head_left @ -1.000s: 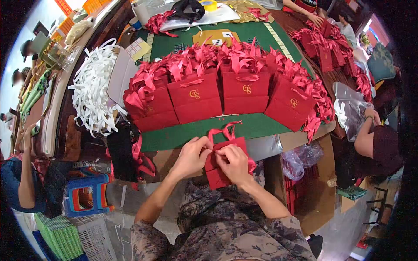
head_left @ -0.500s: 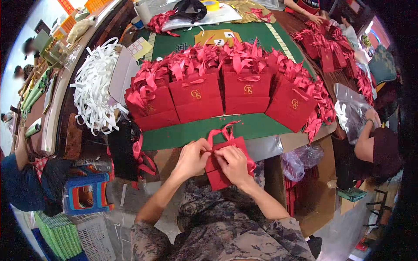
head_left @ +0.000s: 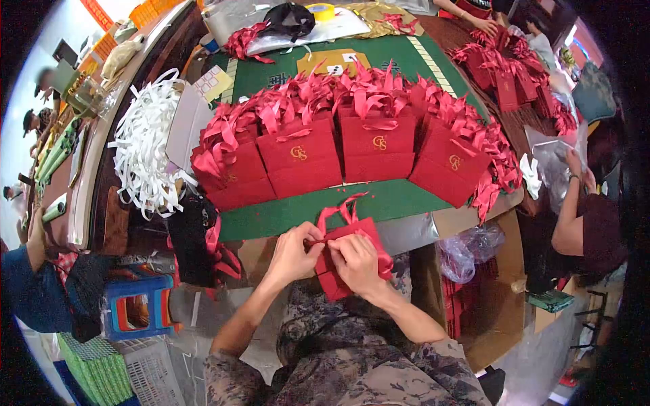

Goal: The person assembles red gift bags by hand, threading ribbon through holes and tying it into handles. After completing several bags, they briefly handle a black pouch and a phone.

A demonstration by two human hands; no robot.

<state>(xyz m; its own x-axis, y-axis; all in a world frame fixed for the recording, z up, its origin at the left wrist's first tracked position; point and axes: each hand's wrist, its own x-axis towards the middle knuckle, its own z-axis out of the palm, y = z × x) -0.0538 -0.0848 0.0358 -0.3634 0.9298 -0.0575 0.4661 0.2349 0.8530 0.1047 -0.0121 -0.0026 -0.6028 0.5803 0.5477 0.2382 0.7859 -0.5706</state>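
Observation:
A small red paper gift bag (head_left: 332,283) is in front of my lap, tilted, at the near edge of the table. A pink-red ribbon handle (head_left: 349,208) loops up from its far side. My left hand (head_left: 295,256) pinches the bag's left upper edge, thumb and forefinger together. Beside it, my right hand (head_left: 357,262) lies over the bag's front with its fingertips pinched at the same edge. Whatever thin piece sits between the fingertips is mostly hidden. More ribbon (head_left: 384,260) shows at the bag's right side.
Rows of finished-looking red bags (head_left: 301,159) with ribbons stand on the green table mat (head_left: 271,220). White ribbons (head_left: 145,145) spill from a box at left. An open carton (head_left: 497,298) is at right. Co-workers' hands (head_left: 484,26) handle bags and a clear plastic bag (head_left: 552,162).
My hands and the small bag have shifted slightly left and down in view, still pinching at the edge. The co-worker at right has raised an arm with the clear plastic bag.

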